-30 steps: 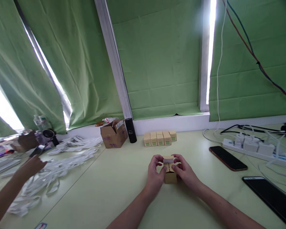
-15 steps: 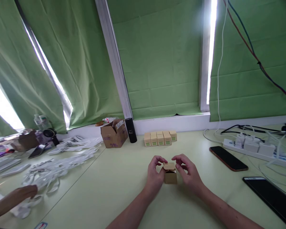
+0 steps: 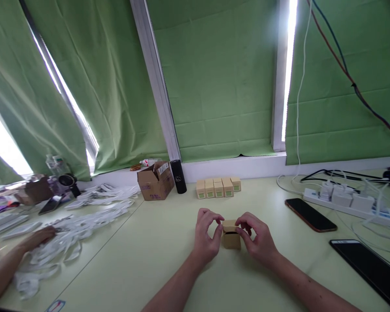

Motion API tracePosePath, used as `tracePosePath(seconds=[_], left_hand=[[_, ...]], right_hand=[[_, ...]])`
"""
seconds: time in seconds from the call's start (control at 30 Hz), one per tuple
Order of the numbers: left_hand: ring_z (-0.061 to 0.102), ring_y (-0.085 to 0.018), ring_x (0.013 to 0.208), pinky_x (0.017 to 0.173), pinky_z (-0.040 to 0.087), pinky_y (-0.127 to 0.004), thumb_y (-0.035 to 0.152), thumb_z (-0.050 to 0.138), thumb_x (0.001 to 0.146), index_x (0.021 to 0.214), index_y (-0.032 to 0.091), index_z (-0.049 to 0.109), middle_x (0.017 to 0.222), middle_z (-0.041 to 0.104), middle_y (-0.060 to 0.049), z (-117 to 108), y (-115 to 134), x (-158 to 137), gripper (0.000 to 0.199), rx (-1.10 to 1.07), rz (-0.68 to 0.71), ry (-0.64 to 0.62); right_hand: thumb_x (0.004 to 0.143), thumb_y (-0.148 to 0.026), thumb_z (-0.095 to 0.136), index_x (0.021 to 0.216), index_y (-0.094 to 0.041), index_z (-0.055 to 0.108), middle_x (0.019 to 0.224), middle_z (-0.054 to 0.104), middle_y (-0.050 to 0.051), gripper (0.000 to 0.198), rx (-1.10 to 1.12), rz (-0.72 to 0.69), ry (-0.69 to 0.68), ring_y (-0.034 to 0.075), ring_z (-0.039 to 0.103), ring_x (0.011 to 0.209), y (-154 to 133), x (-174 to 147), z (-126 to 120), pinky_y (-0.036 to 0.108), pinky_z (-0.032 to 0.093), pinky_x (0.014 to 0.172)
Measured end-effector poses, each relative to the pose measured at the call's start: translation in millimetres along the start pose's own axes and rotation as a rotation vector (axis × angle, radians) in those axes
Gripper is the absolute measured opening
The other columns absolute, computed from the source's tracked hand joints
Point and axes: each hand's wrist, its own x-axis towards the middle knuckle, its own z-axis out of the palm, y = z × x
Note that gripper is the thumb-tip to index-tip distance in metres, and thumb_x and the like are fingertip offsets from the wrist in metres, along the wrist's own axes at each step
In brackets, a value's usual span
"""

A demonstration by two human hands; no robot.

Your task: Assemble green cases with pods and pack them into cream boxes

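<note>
A small brown cardboard box stands on the table in front of me, its top flap partly raised and a dark gap showing beneath it. My left hand is curled in a pinch at the flap's left edge, thumb and forefinger close together. On the other side, my right hand pinches the flap's right edge between thumb and forefinger. What lies inside the box is hidden. Behind it, several similar small boxes with green-and-white labels stand in a row near the wall.
A larger open carton and a black cylinder stand at the back. White straps cover the left side, where another person's hand reaches in. Two phones and a loaded power strip lie at right.
The flap has tipped lower over the box opening. My left thumb has drawn back from the box's side; my right fingers have closed on the flap. The other person's hand has moved farther away.
</note>
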Motion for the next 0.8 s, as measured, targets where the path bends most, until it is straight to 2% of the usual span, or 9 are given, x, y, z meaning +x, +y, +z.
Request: tracePosePath(seconds=[0.2,0.53,0.8], left_hand=[[0.054,-0.025,0.080,0.075,0.041,-0.041,0.013,0.064,0.083,0.096,0.023,0.070,0.074,0.068,-0.006,0.5,-4.9,-4.3,0.017,0.148,0.089,-0.107],[0.055,-0.024,0.074,0.074,0.039,-0.040,0.020,0.066,0.084,0.085,0.023,0.072,0.071,0.063,-0.007,4.7,-5.7,-7.2,0.007,0.106,0.032,-0.078],[0.054,-0.023,0.072,0.072,0.038,-0.040,0.012,0.066,0.078,0.078,0.024,0.068,0.070,0.061,-0.005,4.9,-5.5,-6.9,0.012,0.130,0.073,-0.098]], right_hand=[[0.091,-0.030,0.062,0.083,-0.025,0.066,0.076,0.061,0.005,0.010,-0.064,-0.077,-0.012,0.022,0.056,0.070,0.6,-0.5,-0.8,0.034,0.043,0.062],[0.088,-0.021,0.059,0.081,-0.026,0.064,0.077,0.062,0.006,0.009,-0.159,-0.126,-0.056,0.023,0.057,0.073,0.5,-1.1,-2.2,0.035,0.044,0.063],[0.087,-0.014,0.056,0.082,-0.025,0.063,0.077,0.061,0.005,0.013,-0.223,-0.232,-0.102,0.022,0.057,0.073,4.5,-2.9,-4.2,0.033,0.041,0.062]])
